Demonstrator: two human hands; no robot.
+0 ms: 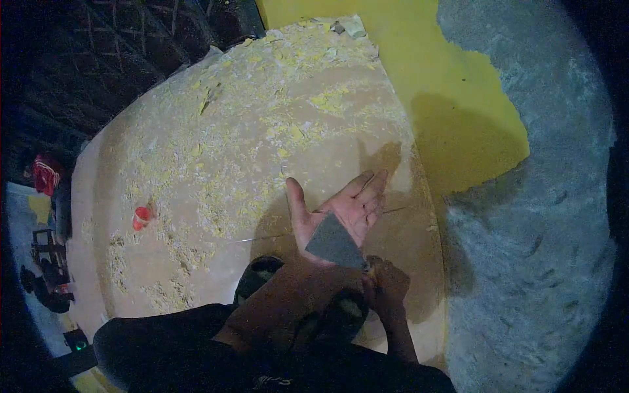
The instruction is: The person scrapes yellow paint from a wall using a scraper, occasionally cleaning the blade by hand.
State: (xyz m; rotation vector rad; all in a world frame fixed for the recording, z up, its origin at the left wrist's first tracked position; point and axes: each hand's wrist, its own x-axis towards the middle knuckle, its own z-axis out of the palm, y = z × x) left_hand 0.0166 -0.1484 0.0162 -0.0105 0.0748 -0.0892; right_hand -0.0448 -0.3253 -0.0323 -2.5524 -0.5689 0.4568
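A grey triangular scraper blade (333,241) lies over the palm of my left hand (350,213), whose fingers and thumb are spread with the palm up. My right hand (388,283) is closed around the scraper's handle, which is mostly hidden by the fingers. Both hands are above the tan floor near my feet, close to the wall's base.
Yellow and white paint flakes (216,150) litter the floor. A red cup (141,218) stands at the left. The wall at the right has yellow paint (458,85) and bare grey plaster (544,262). A person in a red top (46,175) is at the far left.
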